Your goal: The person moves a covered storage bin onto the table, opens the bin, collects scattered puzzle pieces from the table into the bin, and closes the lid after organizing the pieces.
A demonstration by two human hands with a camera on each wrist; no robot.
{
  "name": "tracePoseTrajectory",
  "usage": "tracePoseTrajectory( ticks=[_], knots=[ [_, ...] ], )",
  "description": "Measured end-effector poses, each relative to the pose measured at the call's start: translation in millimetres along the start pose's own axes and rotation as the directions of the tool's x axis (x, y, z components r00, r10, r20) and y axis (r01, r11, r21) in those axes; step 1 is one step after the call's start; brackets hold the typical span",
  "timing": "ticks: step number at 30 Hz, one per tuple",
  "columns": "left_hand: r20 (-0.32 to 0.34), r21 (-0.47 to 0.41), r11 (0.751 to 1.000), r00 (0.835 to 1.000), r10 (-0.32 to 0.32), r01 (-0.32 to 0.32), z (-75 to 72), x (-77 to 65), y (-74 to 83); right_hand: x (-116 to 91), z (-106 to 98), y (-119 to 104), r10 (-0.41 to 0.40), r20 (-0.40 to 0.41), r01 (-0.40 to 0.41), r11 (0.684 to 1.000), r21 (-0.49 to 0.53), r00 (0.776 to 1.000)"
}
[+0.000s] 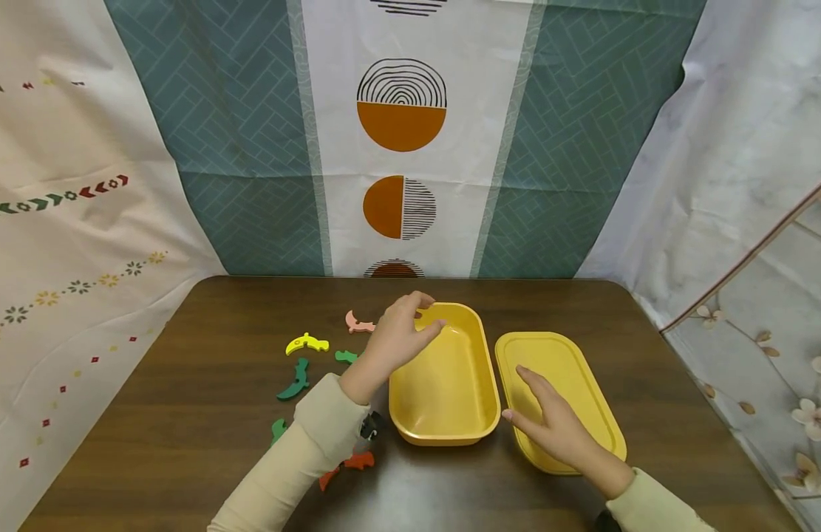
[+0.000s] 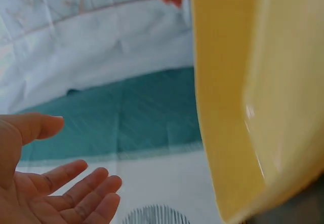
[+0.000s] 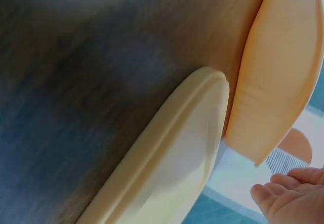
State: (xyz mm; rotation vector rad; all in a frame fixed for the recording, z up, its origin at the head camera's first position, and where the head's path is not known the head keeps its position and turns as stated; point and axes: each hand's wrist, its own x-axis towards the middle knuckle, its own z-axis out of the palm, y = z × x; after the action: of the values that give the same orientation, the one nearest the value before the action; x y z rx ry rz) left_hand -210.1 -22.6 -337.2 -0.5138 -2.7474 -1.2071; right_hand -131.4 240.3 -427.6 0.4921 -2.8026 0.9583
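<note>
A yellow plastic box (image 1: pixel 443 384) stands with its opening up in the middle of the table, and its wall (image 2: pixel 228 92) fills the right of the left wrist view. Over its far left rim hovers my left hand (image 1: pixel 402 331), fingers spread and loosely bent, holding nothing. To the right of the box lies a flat yellow lid (image 1: pixel 586 403), whose rim (image 3: pixel 167 138) shows large in the right wrist view. My right hand (image 1: pixel 558 425) is above this lid, thumb apart from the fingers, with nothing in its grasp.
Left of the box lie several small curved, flat pieces: a yellow one (image 1: pixel 307 343), a dark green one (image 1: pixel 295 380), a pink one (image 1: pixel 359 324) and a red one (image 1: pixel 359 461). My left sleeve (image 1: pixel 304 451) covers some. Patterned cloth (image 1: pixel 250 148) hangs behind the brown table (image 1: pixel 204 384).
</note>
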Motion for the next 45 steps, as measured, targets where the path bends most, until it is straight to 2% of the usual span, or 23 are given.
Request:
tracePoseTrajectory(
  ticks=[4, 8, 14, 20, 26, 33, 41, 45],
  knots=[
    [-0.033, 0.044, 0.999, 0.999, 0.001, 0.000, -2.7, 10.6, -12.3, -1, 3, -3, -0.054, 0.013, 0.054, 0.998, -0.041, 0.998],
    [-0.033, 0.109, 0.994, 0.999, 0.001, 0.003, -1.9, 14.5, -21.9, -1, 6, -4, -0.097, 0.008, 0.097, 0.993, -0.063, 0.995],
    [-0.074, 0.171, 0.985, 0.997, -0.018, 0.030, -2.3, 22.8, -42.8, 0, 9, -9, -0.114, 0.018, 0.115, 0.991, -0.071, 0.993],
    [-0.017, 0.168, 0.984, 0.998, -0.055, 0.057, -2.6, 33.3, -62.5, -2, 13, -14, -0.124, 0.005, 0.124, 0.988, -0.088, 0.992],
    [-0.034, 0.179, 0.977, 0.993, -0.110, 0.115, -0.8, 38.3, -79.8, -5, 18, -17, -0.137, -0.007, 0.135, 0.984, -0.119, 0.991],
    [0.015, 0.172, 0.974, 0.989, -0.150, 0.146, -0.4, 43.9, -95.6, -8, 22, -19, -0.145, -0.018, 0.141, 0.981, -0.136, 0.989],
    [0.070, 0.283, 0.952, 0.987, -0.141, 0.116, -1.8, 51.0, -115.2, -7, 24, -19, -0.124, 0.000, 0.123, 0.984, -0.132, 0.992],
    [0.097, 0.324, 0.938, 0.982, -0.162, 0.122, -3.2, 50.6, -123.9, -6, 26, -18, -0.123, 0.008, 0.123, 0.984, -0.130, 0.992]
  ],
)
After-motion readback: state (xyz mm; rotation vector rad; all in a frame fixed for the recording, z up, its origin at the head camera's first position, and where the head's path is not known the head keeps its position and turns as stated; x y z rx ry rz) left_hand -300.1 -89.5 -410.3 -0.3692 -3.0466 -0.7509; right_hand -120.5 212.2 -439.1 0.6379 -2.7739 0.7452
